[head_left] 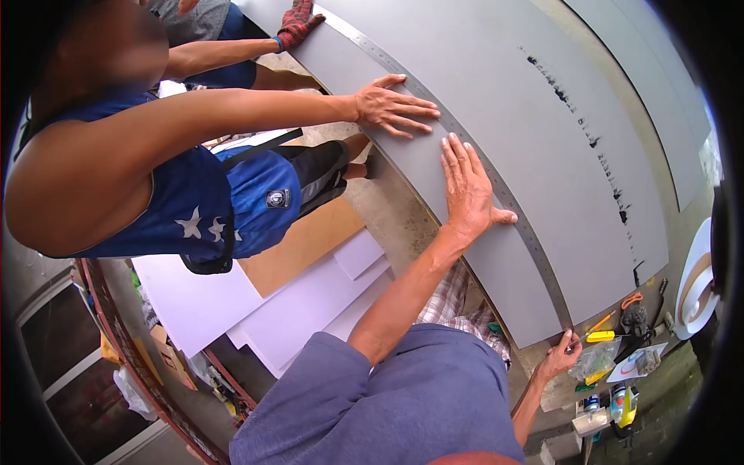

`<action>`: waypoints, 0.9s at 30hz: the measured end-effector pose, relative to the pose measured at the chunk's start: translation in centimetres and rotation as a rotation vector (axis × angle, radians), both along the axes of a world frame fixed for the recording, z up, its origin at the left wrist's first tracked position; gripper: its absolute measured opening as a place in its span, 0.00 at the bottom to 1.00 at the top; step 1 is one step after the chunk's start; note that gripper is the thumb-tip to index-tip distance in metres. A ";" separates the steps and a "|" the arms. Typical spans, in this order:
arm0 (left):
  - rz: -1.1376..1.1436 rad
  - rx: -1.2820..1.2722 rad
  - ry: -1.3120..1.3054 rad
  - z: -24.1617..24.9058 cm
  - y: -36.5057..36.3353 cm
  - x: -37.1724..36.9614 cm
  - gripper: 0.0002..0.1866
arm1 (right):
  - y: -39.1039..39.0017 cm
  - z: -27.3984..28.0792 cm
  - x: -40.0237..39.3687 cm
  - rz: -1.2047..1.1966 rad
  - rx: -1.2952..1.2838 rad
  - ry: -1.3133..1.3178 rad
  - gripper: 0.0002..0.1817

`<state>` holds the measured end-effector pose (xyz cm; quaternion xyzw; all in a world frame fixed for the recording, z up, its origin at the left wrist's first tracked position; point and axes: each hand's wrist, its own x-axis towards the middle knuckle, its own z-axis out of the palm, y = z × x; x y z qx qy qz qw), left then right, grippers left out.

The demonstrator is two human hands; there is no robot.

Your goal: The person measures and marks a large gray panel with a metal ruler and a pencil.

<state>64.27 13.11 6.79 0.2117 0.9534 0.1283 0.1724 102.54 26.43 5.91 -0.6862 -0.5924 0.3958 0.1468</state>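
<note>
"Hands first. What have they got?"

"Left hand (467, 198) palm down on the sheet (542, 170), fingers reaching to the ruler (535, 246), thumb laid across it. Spread flat, pressing, nothing grasped. Right hand (556, 358) at the ruler's bottom end, fingertips drawn together; from my remote seat I can't make out whether they pinch the steel or a thin tool."

"And the ruler?"

"Lying lengthwise on the sheet. Co-worker's hand (397, 107) flat beside it, higher up; gloved hand (298, 27) at the far end."

"What worries you?"

"Slip, mostly. Metal on a smooth face probably grips poorly, so I'd expect uneven pressure to swing the ruler out of line. A nudge from the right hand could shift that end first. Someone leaning hard near the sheet's edge might flex it."

"Textures?"

"Sheet: matte grey, broad, with ragged black marks (593, 142) in a row. Ruler: thin, shiny, finely graduated; I put its bow down to my lens. Farther out: yellow handle (601, 336), crumpled clear bag (594, 361), smooth white boards (302, 327), tan board (310, 244)."
</note>
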 end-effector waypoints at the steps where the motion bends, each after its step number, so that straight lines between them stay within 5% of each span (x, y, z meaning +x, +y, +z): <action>1: 0.007 0.010 0.001 -0.3 -0.1 0.0 0.86 | 0.0 0.1 -0.1 -0.004 -0.011 0.018 0.17; 10: 0.053 0.071 -0.105 1.7 0.0 -0.7 0.80 | 1.3 0.3 1.1 0.074 -0.106 0.028 0.15; 16: 0.080 -0.007 -0.154 2.3 0.2 -0.9 0.79 | 2.2 3.1 -1.7 0.147 0.005 -0.190 0.19; 23: 0.085 -0.089 -0.219 3.3 0.4 -1.6 0.77 | 5.4 6.3 -19.4 0.466 -0.305 0.305 0.22; 27: 0.089 -0.071 -0.204 3.7 0.3 -1.6 0.75 | 3.6 7.4 -36.6 0.940 -0.539 0.479 0.22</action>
